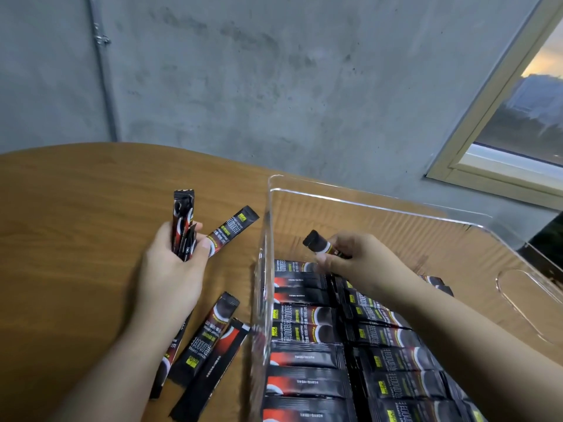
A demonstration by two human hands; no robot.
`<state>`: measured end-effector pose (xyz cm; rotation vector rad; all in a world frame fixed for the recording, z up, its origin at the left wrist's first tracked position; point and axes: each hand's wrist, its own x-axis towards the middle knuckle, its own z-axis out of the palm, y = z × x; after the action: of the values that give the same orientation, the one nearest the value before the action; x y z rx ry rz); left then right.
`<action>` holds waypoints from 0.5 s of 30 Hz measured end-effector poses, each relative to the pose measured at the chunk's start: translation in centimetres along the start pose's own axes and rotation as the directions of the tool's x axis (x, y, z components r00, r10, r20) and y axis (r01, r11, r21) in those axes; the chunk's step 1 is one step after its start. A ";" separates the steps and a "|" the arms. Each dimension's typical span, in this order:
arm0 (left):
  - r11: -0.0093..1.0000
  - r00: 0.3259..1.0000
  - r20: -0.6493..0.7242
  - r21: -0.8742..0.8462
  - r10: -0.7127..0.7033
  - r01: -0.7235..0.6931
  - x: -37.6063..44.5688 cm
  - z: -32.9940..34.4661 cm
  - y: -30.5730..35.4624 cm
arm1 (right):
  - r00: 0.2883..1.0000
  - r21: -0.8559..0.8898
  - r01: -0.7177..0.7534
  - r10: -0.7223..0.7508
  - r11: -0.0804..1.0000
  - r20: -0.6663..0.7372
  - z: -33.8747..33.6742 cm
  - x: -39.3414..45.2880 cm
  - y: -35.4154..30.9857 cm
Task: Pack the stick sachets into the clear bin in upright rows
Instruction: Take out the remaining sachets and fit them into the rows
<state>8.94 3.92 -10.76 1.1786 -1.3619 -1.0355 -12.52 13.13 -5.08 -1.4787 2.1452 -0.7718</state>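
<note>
Right hand [359,263] pinches one sachet [323,246] over the bin [365,205]; left hand [173,263] grips spares [182,222]; a careless drop could topple packed rows [307,336]

The clear bin [396,214] and its sachet rows [307,357] are cut off by the bottom edge; sachet print is too blurred to read

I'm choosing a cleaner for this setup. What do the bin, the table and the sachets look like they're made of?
Bin: clear, glossy hard plastic, probably acrylic; the table shows through its walls.
Table: wood grain with a smooth satin look; could be laminate or veneer.
Sachets: printed film with a slight sheen, likely plastic or foil laminate; ends are crimped flat.
</note>
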 end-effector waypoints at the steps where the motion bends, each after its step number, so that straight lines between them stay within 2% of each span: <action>1: 1.000 1.000 0.003 0.000 0.003 -0.003 0.0 0.0 0.0 | 1.000 0.037 -0.010 0.011 0.999 -0.002 0.0 -0.2 -0.1; 7: 1.000 1.000 0.000 -0.022 -0.001 0.001 0.1 0.0 -0.1 | 0.994 0.114 -0.104 0.107 0.988 -0.013 -0.5 -1.1 -0.7; 12: 1.000 1.000 0.009 -0.026 -0.004 0.004 0.0 -0.1 0.1 | 0.976 0.348 -0.199 0.216 0.916 -0.008 -0.5 -1.8 -0.8; 15: 1.000 1.000 0.015 -0.029 0.004 -0.004 0.0 -0.2 0.1 | 0.966 0.521 -0.238 0.253 0.820 0.043 0.1 -2.2 -1.4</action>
<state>9.13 3.93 -10.61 1.1483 -1.3557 -1.0598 -10.71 14.74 -4.20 -0.8905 1.8791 -1.1661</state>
